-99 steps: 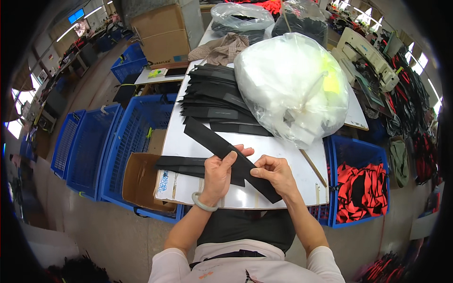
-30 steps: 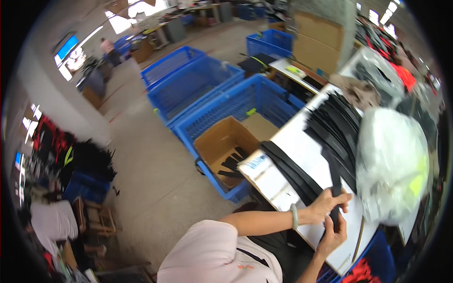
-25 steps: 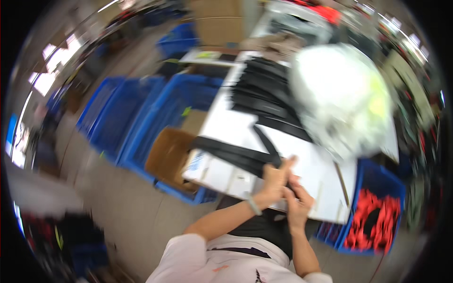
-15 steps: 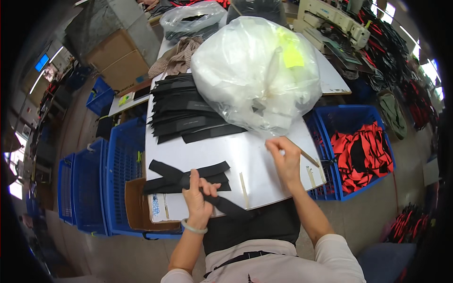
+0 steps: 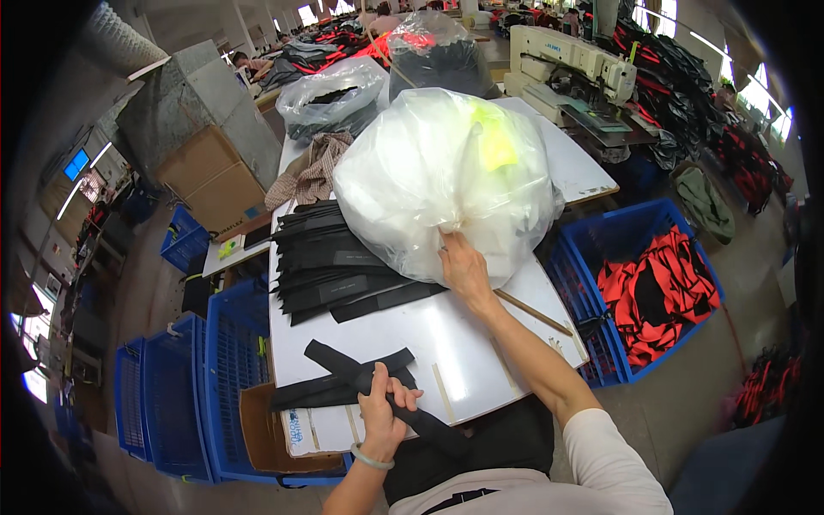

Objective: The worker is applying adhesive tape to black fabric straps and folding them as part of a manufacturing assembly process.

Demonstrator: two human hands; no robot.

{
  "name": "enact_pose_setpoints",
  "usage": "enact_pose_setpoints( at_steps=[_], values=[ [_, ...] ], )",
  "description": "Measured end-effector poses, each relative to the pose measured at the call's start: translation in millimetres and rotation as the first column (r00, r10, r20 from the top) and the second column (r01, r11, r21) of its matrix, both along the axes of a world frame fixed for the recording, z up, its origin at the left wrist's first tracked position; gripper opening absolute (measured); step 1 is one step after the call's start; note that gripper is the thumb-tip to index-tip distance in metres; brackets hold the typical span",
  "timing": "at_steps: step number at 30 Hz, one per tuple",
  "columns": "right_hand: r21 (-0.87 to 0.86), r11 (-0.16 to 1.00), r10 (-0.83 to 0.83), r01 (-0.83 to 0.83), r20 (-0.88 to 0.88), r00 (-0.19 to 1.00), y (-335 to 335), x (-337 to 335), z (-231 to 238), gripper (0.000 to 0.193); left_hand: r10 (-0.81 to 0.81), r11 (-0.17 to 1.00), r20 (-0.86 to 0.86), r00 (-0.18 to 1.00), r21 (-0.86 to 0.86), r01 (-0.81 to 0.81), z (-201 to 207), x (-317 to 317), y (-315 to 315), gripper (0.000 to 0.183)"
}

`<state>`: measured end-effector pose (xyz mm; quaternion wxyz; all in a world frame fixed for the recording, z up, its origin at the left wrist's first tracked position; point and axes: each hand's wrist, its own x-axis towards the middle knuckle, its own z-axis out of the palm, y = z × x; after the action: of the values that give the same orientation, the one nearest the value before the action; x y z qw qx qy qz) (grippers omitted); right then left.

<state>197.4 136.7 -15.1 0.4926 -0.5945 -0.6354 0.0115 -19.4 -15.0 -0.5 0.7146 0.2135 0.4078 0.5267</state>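
Observation:
My left hand [image 5: 386,410] is closed around a black fabric strip [image 5: 330,359], which slants from the white table toward my lap. More black strips [image 5: 322,392] lie flat beneath and beside it. My right hand [image 5: 466,273] reaches forward to a large, clear plastic bag [image 5: 403,163] with white and neon-yellow contents. Its fingers are bent against the gathered part of the bag and look pinched on the plastic; the fingertips are partly hidden. Left of the bag, a fanned stack of black strips [image 5: 322,257] lies on the table.
Blue crates [image 5: 232,352] and a cardboard box [image 5: 266,433] stand at the table's left. On the right, a blue crate [image 5: 665,369] holds red and black pieces. A wooden stick [image 5: 536,312] lies near the right edge. A sewing machine [image 5: 571,60] stands behind.
My right hand has moved forward and left from above the bare tabletop to the plastic bag. My left hand still holds the strip, now turned a little. The view has tipped up.

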Motion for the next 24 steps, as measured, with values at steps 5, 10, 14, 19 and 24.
enact_pose_setpoints(
  at_steps=[5, 10, 14, 19, 24],
  values=[
    [-0.07, 0.976, -0.212, 0.207, -0.075, 0.974, 10.5, 14.2, 17.1, 0.04, -0.005, 0.998, 0.038, 0.999, 0.058, 0.003, 2.6, 11.5, 14.9, 0.039],
    [0.118, 0.961, -0.256, 0.252, 0.02, 0.966, 0.3, 15.8, 59.9, 0.056, 0.035, 0.999, 0.089, 0.995, 0.016, -0.037, 12.1, 28.0, 39.5, 0.037],
    [0.221, 0.957, -0.214, 0.186, 0.111, 0.971, -11.7, 21.8, 79.3, 0.06, -0.003, 0.998, 0.082, 0.997, 0.059, -0.002, 9.6, 33.3, 36.4, 0.038],
    [0.238, 0.948, -0.227, 0.211, 0.041, 0.973, -14.3, 20.6, 49.7, 0.051, -0.054, 0.998, 0.109, 0.993, -0.023, 0.057, -10.3, 44.5, 45.3, 0.033],
    [0.102, 0.952, -0.28, 0.29, -0.099, 0.955, -10.5, 28.3, 14.7, 0.054, 0.085, 0.996, 0.09, 0.992, -0.016, -0.084, -16.5, 59.4, 128.2, 0.042]
  ],
)
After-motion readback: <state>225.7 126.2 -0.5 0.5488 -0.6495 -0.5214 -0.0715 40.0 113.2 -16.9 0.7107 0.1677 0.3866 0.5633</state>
